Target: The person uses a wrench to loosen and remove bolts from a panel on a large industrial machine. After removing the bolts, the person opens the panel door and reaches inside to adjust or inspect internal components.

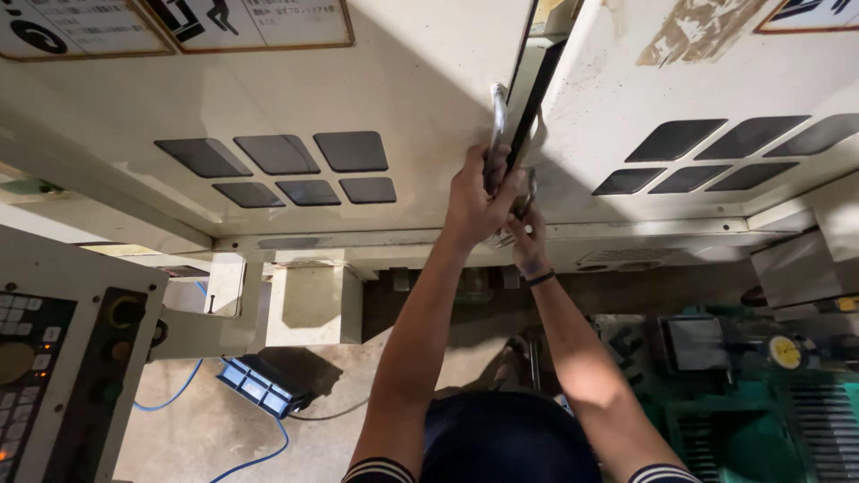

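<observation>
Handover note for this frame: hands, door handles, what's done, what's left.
Left hand: closed around the left door handle, a metal bar.
Right hand: on the right door handle, mostly hidden, so the grip is unclear.
The two cream machine doors meet at a dark narrow seam between the handles.
Done: both handles in hand.
Left: moving the doors; nothing shows which way.
</observation>
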